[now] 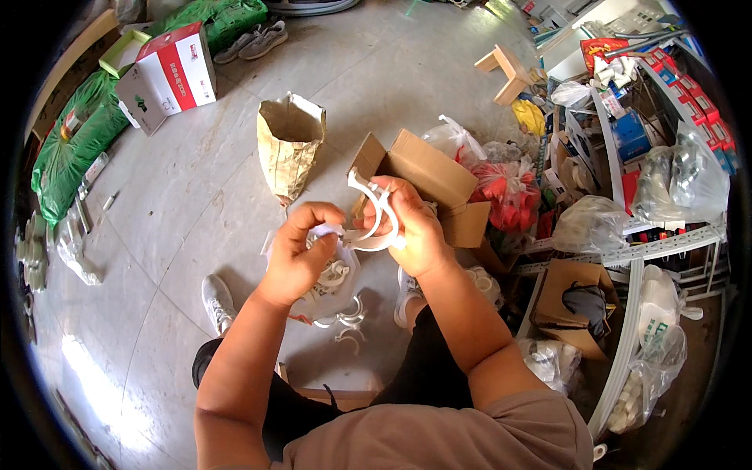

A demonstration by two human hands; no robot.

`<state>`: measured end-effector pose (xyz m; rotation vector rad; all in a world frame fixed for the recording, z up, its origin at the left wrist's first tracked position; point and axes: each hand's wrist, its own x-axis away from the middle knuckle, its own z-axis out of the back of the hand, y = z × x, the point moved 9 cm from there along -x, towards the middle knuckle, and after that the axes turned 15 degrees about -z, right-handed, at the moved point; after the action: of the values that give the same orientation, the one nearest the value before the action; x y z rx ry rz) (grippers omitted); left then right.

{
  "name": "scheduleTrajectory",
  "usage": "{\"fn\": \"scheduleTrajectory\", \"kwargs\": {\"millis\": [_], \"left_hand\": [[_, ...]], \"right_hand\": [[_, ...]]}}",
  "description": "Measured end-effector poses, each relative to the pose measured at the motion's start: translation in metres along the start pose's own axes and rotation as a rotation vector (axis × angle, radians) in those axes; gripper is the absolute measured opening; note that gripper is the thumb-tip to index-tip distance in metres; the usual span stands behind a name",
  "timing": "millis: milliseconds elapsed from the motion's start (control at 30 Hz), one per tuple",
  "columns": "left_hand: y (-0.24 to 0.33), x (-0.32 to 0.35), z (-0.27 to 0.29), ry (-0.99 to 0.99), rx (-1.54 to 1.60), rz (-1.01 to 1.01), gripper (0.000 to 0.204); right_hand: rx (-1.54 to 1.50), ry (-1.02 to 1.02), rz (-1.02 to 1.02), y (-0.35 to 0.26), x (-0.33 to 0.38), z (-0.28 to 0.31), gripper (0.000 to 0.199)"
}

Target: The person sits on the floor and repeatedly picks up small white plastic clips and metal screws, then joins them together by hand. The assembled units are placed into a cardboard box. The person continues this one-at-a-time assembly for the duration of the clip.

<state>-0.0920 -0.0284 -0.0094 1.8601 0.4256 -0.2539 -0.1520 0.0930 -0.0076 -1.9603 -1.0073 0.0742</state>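
Fingers (323,213) of the left hand (301,251) were curled in, thumb and fingertips pinched on the edge of a clear plastic bag (333,274) that hung open just below the palm. White pipe clips showed through the bag's film. Fingers (398,194) of the right hand (411,227) were closed around a bunch of white plastic pipe clips (374,215), their curved arms sticking out to the left, close to the left hand's knuckles and just above the bag's mouth.

From the head view, both hands were held over the grey concrete floor (188,204), above the person's knees. A few loose white clips (348,321) lay on the floor under the bag, between two white shoes (218,301). An open cardboard box (427,176) sat just behind the right hand, and a tall brown paper sack (290,145) stood beside it to the left. A red net bag (505,196) lay right of the box, near a metal shelf rack (666,243) crowded with plastic-wrapped goods.
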Motion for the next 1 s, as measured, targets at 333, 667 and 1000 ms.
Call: {"fn": "scheduleTrajectory", "kwargs": {"millis": [333,667,1000], "left_hand": [[0.043,-0.012,-0.004,-0.065,-0.705,-0.354,0.023],[0.04,-0.012,-0.004,-0.058,-0.763,-0.291,0.011],[0.039,-0.012,0.01,0.051,-0.387,-0.236,0.005]], "right_hand": [[0.315,-0.076,-0.081,0.013,0.005,-0.016,0.021],[0.443,0.0,0.072,0.007,0.006,-0.018,0.017],[0.379,0.026,0.058,0.011,0.008,-0.021,0.015]]}}
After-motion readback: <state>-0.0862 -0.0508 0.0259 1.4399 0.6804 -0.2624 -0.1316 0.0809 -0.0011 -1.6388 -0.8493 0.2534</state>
